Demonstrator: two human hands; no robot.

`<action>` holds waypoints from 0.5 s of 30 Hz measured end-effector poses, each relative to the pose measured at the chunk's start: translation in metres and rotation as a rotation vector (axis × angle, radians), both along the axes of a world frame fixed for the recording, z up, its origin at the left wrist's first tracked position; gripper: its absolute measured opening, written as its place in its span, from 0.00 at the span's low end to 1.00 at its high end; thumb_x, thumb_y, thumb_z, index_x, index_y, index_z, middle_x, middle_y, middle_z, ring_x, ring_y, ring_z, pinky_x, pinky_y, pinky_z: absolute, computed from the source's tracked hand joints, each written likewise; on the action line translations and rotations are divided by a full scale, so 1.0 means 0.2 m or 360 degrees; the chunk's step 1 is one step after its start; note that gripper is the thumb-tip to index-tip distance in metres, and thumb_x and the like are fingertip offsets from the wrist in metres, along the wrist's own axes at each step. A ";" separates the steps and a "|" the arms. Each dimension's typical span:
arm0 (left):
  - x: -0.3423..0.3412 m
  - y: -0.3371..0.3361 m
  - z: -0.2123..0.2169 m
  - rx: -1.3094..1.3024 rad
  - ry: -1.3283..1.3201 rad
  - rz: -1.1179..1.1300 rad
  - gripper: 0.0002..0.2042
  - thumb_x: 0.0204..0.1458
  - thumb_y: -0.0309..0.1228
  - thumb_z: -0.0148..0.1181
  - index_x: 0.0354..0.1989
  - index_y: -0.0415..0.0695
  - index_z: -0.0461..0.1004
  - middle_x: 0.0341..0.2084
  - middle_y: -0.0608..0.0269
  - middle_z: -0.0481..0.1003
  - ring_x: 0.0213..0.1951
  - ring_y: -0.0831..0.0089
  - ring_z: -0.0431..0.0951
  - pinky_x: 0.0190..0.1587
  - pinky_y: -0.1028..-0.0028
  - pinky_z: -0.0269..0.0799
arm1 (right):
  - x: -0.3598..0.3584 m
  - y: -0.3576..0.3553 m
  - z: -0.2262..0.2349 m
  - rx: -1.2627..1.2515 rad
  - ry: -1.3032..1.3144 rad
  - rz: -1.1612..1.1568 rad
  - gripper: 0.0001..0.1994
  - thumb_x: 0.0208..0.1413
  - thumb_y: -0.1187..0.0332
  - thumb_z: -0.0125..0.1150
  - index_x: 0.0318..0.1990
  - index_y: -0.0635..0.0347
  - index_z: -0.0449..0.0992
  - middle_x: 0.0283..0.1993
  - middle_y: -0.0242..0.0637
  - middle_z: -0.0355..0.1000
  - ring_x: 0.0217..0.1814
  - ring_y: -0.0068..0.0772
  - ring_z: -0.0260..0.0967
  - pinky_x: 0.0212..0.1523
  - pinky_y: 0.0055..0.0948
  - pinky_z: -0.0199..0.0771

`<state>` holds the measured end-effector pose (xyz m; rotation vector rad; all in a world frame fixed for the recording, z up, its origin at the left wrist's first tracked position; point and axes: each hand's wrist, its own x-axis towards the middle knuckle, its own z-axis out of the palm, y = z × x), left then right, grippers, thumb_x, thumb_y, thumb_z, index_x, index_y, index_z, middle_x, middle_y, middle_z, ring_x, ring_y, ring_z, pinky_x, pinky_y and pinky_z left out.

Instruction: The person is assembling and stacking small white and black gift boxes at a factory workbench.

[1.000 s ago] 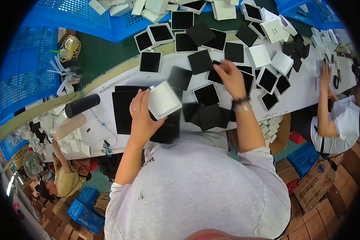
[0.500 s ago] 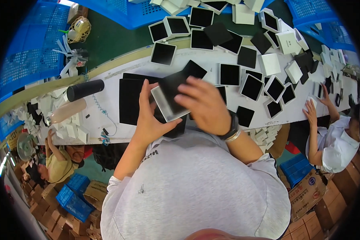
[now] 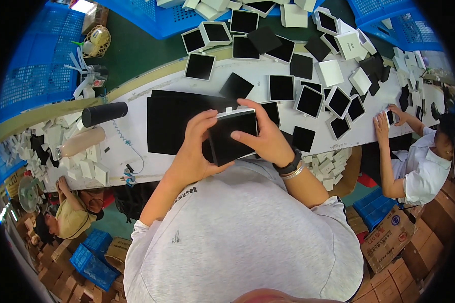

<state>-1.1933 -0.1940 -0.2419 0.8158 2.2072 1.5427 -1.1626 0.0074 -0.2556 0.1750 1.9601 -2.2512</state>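
One box (image 3: 232, 135), white-rimmed with a black inset, sits at frame centre, held clear above the table (image 3: 136, 146). Its long axis runs left to right, tilted a little up to the right. Left hand (image 3: 197, 146) wraps the left end, fingers curled over the top edge; right hand (image 3: 263, 136) closes on the right end, thumb flat across the black face. Both grips are clamped on that one box, equally near. Directly behind it lies one large black sheet (image 3: 174, 123). Across the upper right, similar boxes and black squares (image 3: 280, 87) scatter, well over a dozen, too many overlapping to count exactly. One black cylinder (image 3: 104, 114) lies left. Far right, another person's two hands (image 3: 389, 121) work the table's edge.
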 end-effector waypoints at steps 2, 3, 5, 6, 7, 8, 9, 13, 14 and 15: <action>0.00 0.00 0.04 -0.0035 -0.0018 0.0027 0.46 0.32 0.29 0.75 0.61 0.45 0.51 0.61 0.51 0.50 0.61 0.57 0.58 0.54 0.64 0.68 | 0.00 -0.01 0.00 -0.0030 -0.0199 0.0139 0.31 0.48 0.69 0.67 0.59 0.58 0.58 0.50 0.37 0.64 0.52 0.25 0.62 0.50 0.24 0.66; 0.01 0.00 0.06 -0.0077 -0.0042 0.0071 0.45 0.35 0.28 0.73 0.62 0.44 0.50 0.62 0.51 0.50 0.61 0.57 0.58 0.55 0.65 0.67 | 0.01 -0.01 0.00 -0.0092 -0.0191 0.0072 0.30 0.48 0.72 0.66 0.58 0.58 0.59 0.50 0.35 0.64 0.53 0.25 0.62 0.52 0.24 0.64; 0.04 0.01 0.02 0.0355 -0.0670 0.0243 0.41 0.40 0.26 0.69 0.63 0.43 0.49 0.61 0.51 0.53 0.60 0.59 0.60 0.55 0.67 0.66 | 0.00 -0.02 0.00 -0.0153 -0.0182 0.0009 0.29 0.49 0.75 0.64 0.58 0.57 0.60 0.50 0.33 0.65 0.53 0.24 0.61 0.54 0.23 0.63; 0.05 0.01 0.00 0.0788 -0.1301 0.0407 0.38 0.45 0.23 0.64 0.63 0.43 0.48 0.60 0.51 0.57 0.59 0.61 0.62 0.55 0.68 0.65 | 0.01 -0.03 0.00 -0.0140 -0.0148 -0.0003 0.27 0.49 0.75 0.64 0.57 0.58 0.60 0.50 0.33 0.65 0.52 0.23 0.61 0.54 0.22 0.63; 0.06 0.01 0.00 0.0787 -0.1300 0.0410 0.38 0.45 0.23 0.64 0.63 0.43 0.48 0.60 0.51 0.57 0.59 0.61 0.62 0.55 0.68 0.65 | 0.01 -0.03 0.01 -0.0127 -0.0115 -0.0016 0.26 0.50 0.75 0.64 0.56 0.58 0.61 0.49 0.32 0.64 0.52 0.22 0.61 0.53 0.22 0.63; 0.07 0.00 0.00 0.0607 -0.1266 0.0394 0.35 0.49 0.21 0.60 0.64 0.43 0.47 0.57 0.51 0.61 0.57 0.63 0.65 0.55 0.70 0.65 | 0.01 -0.04 0.00 -0.0128 -0.0115 -0.0013 0.26 0.50 0.75 0.64 0.56 0.58 0.61 0.49 0.32 0.64 0.52 0.22 0.61 0.53 0.22 0.63; 0.08 0.00 -0.01 0.0429 -0.1229 0.0377 0.32 0.52 0.19 0.55 0.64 0.42 0.47 0.54 0.51 0.65 0.55 0.65 0.68 0.54 0.72 0.65 | 0.03 -0.05 -0.02 -0.0136 -0.0130 -0.0063 0.24 0.50 0.74 0.63 0.54 0.58 0.62 0.48 0.32 0.65 0.50 0.21 0.62 0.51 0.21 0.63; 0.11 0.05 -0.03 0.0329 -0.1007 0.0472 0.26 0.54 0.20 0.54 0.61 0.40 0.52 0.48 0.52 0.71 0.49 0.70 0.73 0.49 0.76 0.67 | 0.04 -0.09 -0.10 0.0231 0.0005 -0.0263 0.19 0.50 0.68 0.65 0.48 0.57 0.65 0.41 0.34 0.70 0.41 0.24 0.67 0.41 0.24 0.69; 0.12 0.07 -0.04 0.0327 -0.1001 0.0485 0.26 0.54 0.20 0.54 0.61 0.40 0.52 0.48 0.52 0.71 0.49 0.70 0.73 0.49 0.76 0.67 | 0.04 -0.10 -0.10 0.0255 0.0003 -0.0317 0.17 0.50 0.68 0.65 0.46 0.58 0.66 0.37 0.34 0.71 0.37 0.24 0.68 0.37 0.24 0.69; 0.11 0.08 -0.04 0.0260 -0.0943 0.0521 0.25 0.54 0.22 0.55 0.59 0.40 0.54 0.45 0.54 0.73 0.46 0.72 0.74 0.47 0.77 0.68 | 0.04 -0.10 -0.10 0.0245 0.0013 -0.0303 0.17 0.50 0.68 0.65 0.46 0.58 0.66 0.37 0.34 0.71 0.37 0.24 0.68 0.37 0.24 0.69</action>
